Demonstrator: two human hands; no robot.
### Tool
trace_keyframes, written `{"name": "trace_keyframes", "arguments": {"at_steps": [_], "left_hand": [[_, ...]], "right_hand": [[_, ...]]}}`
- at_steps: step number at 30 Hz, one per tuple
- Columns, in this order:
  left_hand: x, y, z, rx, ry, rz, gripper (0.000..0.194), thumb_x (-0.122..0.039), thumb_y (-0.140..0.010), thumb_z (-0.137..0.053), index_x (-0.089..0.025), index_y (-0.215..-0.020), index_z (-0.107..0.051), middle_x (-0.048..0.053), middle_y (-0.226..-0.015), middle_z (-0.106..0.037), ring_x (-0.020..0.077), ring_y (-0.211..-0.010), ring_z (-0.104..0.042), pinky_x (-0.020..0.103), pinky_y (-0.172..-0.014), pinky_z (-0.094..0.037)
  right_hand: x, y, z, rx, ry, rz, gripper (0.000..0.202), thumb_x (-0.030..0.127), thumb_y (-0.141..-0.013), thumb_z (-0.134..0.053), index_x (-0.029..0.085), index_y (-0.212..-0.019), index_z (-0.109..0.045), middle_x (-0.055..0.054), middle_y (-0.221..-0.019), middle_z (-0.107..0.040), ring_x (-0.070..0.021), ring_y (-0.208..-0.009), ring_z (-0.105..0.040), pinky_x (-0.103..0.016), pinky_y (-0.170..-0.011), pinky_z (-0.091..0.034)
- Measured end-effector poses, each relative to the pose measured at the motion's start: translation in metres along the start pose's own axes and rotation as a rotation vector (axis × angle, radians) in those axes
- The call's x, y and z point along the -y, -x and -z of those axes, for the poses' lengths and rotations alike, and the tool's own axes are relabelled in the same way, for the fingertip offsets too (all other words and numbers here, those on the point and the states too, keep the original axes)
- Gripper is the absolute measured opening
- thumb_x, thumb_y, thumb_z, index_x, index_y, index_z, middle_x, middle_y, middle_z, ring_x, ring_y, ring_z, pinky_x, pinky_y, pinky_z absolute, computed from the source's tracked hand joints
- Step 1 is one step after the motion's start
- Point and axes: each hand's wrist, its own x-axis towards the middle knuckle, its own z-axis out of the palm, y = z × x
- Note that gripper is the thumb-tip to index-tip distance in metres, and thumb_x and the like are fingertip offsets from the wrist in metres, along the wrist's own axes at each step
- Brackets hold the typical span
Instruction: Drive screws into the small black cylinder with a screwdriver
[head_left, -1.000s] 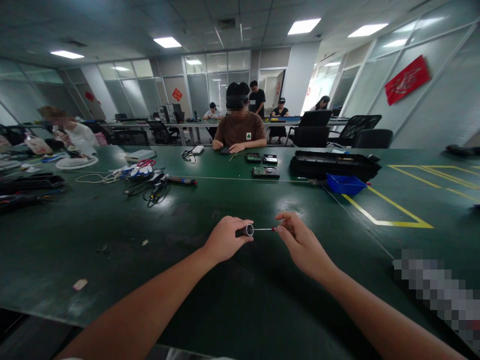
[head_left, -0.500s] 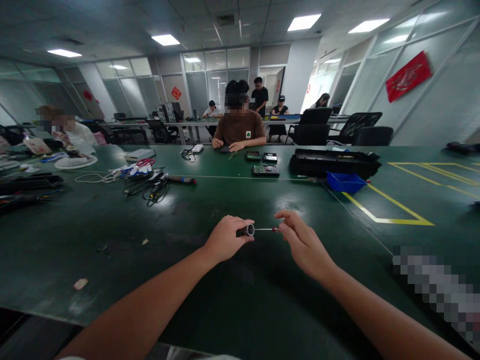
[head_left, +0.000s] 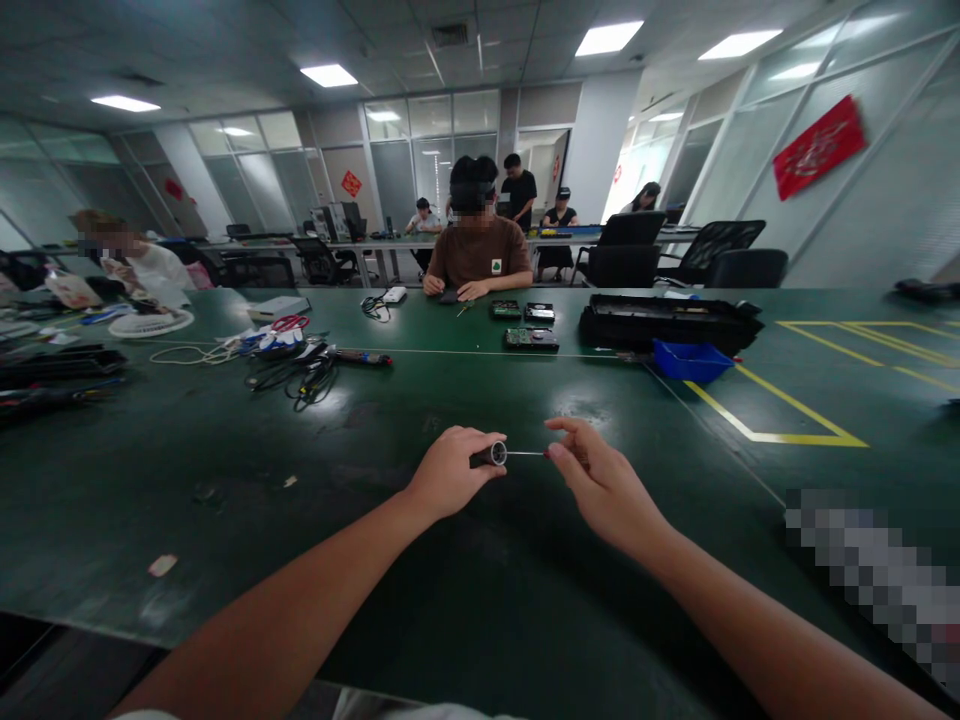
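Bit meeting handle, centre frame

My left hand (head_left: 450,472) clasps the driver handle (head_left: 491,456); my right hand (head_left: 600,485) pinches the thin bit (head_left: 525,454), seemingly not fully seated.

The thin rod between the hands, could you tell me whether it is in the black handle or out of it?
In: the rod runs from the handle's metal tip to the right hand.
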Motion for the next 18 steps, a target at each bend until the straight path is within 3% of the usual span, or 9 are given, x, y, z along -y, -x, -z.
{"name": "trace_keyframes", "arguments": {"at_steps": [5, 10, 13, 18], "left_hand": [[0.0024, 0.0009, -0.0049, 0.010, 0.003, -0.036, 0.042, -0.024, -0.078, -0.079, -0.025, -0.119, -0.069, 0.001, -0.109, -0.073, 0.0217, -0.100, -0.061, 0.037, -0.093, -0.044], [0.0024, 0.0002, -0.0039, 0.004, 0.011, -0.031, 0.042, -0.022, -0.078, -0.079, -0.025, -0.119, -0.068, 0.002, -0.110, -0.072, 0.0213, -0.101, -0.061, 0.036, -0.093, -0.044], [0.0000, -0.0002, -0.0008, -0.009, 0.025, -0.026, 0.041, -0.021, -0.079, -0.078, -0.024, -0.119, -0.068, 0.001, -0.109, -0.072, 0.0210, -0.100, -0.061, 0.036, -0.092, -0.044], [-0.0025, 0.0001, 0.0007, -0.006, 0.027, -0.015, 0.041, -0.022, -0.079, -0.078, -0.025, -0.119, -0.069, 0.002, -0.107, -0.072, 0.0218, -0.100, -0.061, 0.037, -0.091, -0.044]], "right_hand": [[-0.0036, -0.0045, -0.0014, 0.008, 0.041, -0.066, 0.036, 0.043, -0.099, -0.039, 0.021, -0.109, -0.064, -0.004, -0.081, -0.070, -0.0178, -0.059, -0.062, -0.031, -0.054, -0.045], [-0.0026, -0.0024, -0.0016, 0.014, 0.064, -0.013, 0.034, 0.039, -0.096, -0.047, 0.023, -0.123, -0.058, -0.002, -0.076, -0.067, -0.0186, -0.061, -0.061, -0.032, -0.056, -0.044], [-0.0005, 0.0006, -0.0008, 0.003, 0.030, 0.019, 0.037, 0.037, -0.094, -0.050, 0.023, -0.129, -0.052, -0.003, -0.084, -0.068, -0.0202, -0.070, -0.064, -0.032, -0.061, -0.047], [-0.0025, -0.0026, -0.0002, -0.011, 0.037, -0.033, 0.037, 0.046, -0.099, -0.038, 0.022, -0.114, -0.062, -0.004, -0.082, -0.069, -0.0201, -0.067, -0.064, -0.034, -0.061, -0.047]]}}
